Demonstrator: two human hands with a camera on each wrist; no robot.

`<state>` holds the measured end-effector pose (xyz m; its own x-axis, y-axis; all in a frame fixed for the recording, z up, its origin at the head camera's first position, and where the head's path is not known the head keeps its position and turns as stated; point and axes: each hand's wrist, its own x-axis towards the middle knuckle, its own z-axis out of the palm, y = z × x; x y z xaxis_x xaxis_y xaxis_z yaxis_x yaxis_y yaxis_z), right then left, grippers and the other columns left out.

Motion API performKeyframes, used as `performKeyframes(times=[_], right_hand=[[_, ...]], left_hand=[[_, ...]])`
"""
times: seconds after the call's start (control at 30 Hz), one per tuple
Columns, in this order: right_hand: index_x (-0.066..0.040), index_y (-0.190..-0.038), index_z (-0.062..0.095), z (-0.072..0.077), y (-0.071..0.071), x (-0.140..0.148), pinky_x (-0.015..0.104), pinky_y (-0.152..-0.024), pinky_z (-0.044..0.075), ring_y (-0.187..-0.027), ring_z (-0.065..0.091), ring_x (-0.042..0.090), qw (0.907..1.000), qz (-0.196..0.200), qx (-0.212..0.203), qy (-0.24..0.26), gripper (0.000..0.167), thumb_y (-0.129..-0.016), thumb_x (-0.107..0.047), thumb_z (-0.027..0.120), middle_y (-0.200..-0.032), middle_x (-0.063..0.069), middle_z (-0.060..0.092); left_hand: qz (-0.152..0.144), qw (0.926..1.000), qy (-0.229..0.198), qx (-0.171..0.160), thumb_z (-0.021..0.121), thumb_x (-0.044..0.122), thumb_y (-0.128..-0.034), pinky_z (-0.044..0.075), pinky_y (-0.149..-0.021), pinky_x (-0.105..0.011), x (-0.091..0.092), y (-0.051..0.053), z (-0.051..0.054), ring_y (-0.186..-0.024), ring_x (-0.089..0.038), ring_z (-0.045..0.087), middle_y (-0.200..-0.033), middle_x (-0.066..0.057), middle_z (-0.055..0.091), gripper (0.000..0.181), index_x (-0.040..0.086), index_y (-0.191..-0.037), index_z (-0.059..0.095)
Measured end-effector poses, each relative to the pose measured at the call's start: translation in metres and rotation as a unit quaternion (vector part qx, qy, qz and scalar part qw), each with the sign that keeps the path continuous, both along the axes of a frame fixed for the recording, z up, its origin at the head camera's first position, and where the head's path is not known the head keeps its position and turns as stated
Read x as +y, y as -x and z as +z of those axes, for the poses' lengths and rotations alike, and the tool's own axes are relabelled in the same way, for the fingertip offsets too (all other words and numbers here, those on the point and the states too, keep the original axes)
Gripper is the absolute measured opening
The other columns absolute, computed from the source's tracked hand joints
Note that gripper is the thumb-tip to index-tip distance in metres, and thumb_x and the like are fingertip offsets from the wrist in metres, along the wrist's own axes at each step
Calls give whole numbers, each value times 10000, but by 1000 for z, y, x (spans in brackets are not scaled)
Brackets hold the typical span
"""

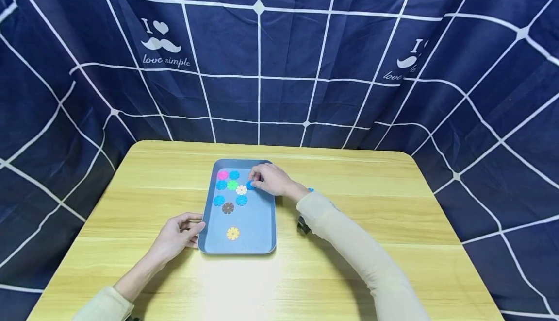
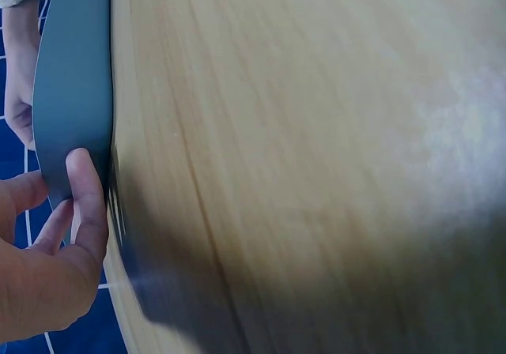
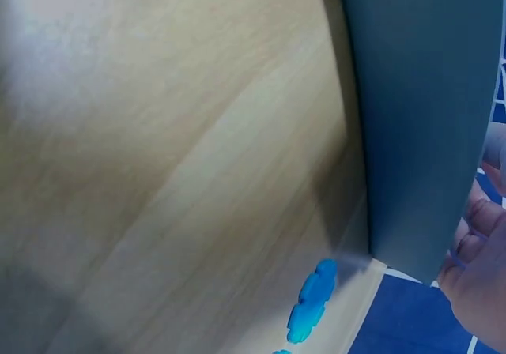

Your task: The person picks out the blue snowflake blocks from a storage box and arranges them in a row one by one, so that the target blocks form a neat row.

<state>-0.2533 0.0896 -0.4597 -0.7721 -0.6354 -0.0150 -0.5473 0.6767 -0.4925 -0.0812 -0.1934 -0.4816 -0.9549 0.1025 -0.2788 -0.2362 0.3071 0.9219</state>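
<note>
A grey-blue rectangular tray [image 1: 255,226] lies on the table, holding several notched plastic discs. My left hand [image 1: 176,233] grips its left rim near the front corner; the left wrist view shows the fingers [image 2: 88,200] against its outer wall. Over the tray's right side, my right hand [image 1: 271,179] pinches a blue notched disc [image 1: 250,185] at its fingertips. Close by lie a cream disc [image 1: 241,190], a green disc [image 1: 232,185] and a pink disc [image 1: 223,175]. A brown disc [image 1: 228,208] lies mid-tray, and a yellow-orange disc [image 1: 233,233] nearer the front.
Outside the tray, on the right, a blue disc [image 3: 312,300] lies on the wooden table [image 1: 380,204]; my right arm partly covers that spot in the head view. Dark blue curtain [image 1: 288,44] with white lines surrounds the table's back and sides.
</note>
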Motion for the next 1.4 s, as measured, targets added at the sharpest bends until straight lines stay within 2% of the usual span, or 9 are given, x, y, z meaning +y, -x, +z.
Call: performKeyframes(times=[0.2, 0.4, 0.63, 0.83, 1.13, 1.4], right_hand=[[-133, -1085, 746, 5, -5, 5, 246, -782, 544, -890, 634, 125, 9987, -198, -310, 345, 80, -1021, -163, 709, -1001, 13, 739], [-141, -1089, 747, 11, -10, 13, 249, -815, 559, -927, 642, 128, 9967, -307, -390, 644, 87, -1015, -177, 719, -1013, 10, 733], [-133, -1064, 738, 12, -12, 24, 250, -810, 552, -892, 629, 123, 9951, -229, -332, 905, 75, -1005, -177, 731, -976, 12, 729], [-127, -1070, 741, 14, -17, 32, 237, -787, 552, -885, 631, 120, 9934, -205, -338, 1078, 80, -1007, -174, 726, -966, 15, 733], [-148, -1056, 746, 16, -22, 46, 254, -751, 565, -863, 636, 143, 9873, -538, -500, 1408, 61, -1014, -179, 715, -936, 16, 718], [-129, -1069, 752, 13, -24, 61, 257, -744, 569, -842, 635, 147, 9827, -726, -478, 1633, 80, -1010, -170, 718, -919, 28, 710]], left_hand=[[36, 10000, -15, -36, 645, 131, -1055, 678, -675, -274, 1, -1, 0, -733, -157, 674, -1042, -162, 728, 463, -125, -1425, 537], [45, 10000, 33, -31, 641, 129, -1057, 678, -675, -271, 1, 0, -1, -736, -151, 669, -1053, -177, 728, 460, -125, -1426, 535], [33, 9999, 104, 14, 631, 128, -1063, 678, -671, -276, 1, 1, -4, -741, -151, 675, -1094, -230, 725, 466, -133, -1433, 523], [44, 9999, 112, 55, 639, 136, -1059, 677, -670, -277, 2, 0, -1, -748, -160, 677, -1066, -209, 728, 459, -125, -1423, 537], [87, 9999, 71, -32, 650, 123, -1049, 678, -685, -270, 3, -1, 0, -751, -164, 680, -1057, -194, 728, 447, -108, -1418, 553], [96, 9999, 81, -29, 655, 127, -1046, 677, -682, -271, 3, -1, 0, -751, -165, 683, -1049, -194, 726, 449, -106, -1417, 556]])
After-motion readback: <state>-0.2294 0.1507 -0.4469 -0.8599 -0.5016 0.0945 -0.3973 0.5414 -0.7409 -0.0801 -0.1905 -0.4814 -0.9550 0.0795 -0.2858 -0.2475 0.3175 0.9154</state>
